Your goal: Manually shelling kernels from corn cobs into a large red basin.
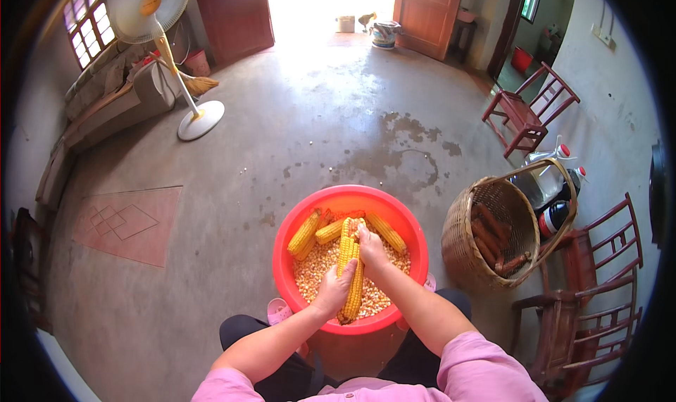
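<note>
A red plastic basin [417, 280] stands on the floor between my feet, its bottom covered with loose corn kernels [317, 270]. Over it my left hand [335, 291] grips a yellow ear of corn [355, 291], thumb across the front. My right hand [371, 248] is closed around the upper part of a second ear [346, 243], which lies against the first; its top looks partly stripped. Both ears touch along their sides. Several more ears rest inside the basin, among them one at the left [304, 233] and one at the right [386, 232].
A wicker basket [454, 243] with bare corncobs [488, 233] stands to the right, beside plastic bottles [554, 217] and wooden chairs [560, 317]. A pedestal fan [200, 119] stands at the upper left. Damp patches [406, 154] and scattered kernels mark the floor ahead.
</note>
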A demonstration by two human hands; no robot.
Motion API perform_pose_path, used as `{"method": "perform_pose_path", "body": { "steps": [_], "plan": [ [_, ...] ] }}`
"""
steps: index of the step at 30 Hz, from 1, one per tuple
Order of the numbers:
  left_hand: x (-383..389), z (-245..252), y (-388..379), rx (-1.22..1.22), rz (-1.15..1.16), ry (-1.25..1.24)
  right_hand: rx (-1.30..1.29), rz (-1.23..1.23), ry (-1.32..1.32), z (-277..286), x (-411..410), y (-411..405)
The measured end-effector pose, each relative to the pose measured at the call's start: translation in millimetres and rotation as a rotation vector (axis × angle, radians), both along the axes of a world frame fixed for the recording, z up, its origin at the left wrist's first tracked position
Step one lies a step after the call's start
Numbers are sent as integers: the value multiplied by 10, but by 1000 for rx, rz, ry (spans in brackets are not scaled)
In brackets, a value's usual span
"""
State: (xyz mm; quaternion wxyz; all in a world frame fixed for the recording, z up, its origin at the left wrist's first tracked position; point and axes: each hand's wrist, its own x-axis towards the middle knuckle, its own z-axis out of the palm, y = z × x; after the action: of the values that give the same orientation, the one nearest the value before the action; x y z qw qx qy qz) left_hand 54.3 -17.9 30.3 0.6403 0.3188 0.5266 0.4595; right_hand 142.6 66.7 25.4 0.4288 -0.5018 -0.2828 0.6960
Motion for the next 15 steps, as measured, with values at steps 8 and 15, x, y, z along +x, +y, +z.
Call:
{"method": "perform_pose_path", "body": {
  "steps": [8, 15],
  "plan": [
    [-70, 28, -28, -126, 59, -221, -98, 16, 340, 240, -52, -18],
    [-35, -66, -18, 90, 119, 136, 204, 74, -81, -133, -114, -17]
  ]
}}
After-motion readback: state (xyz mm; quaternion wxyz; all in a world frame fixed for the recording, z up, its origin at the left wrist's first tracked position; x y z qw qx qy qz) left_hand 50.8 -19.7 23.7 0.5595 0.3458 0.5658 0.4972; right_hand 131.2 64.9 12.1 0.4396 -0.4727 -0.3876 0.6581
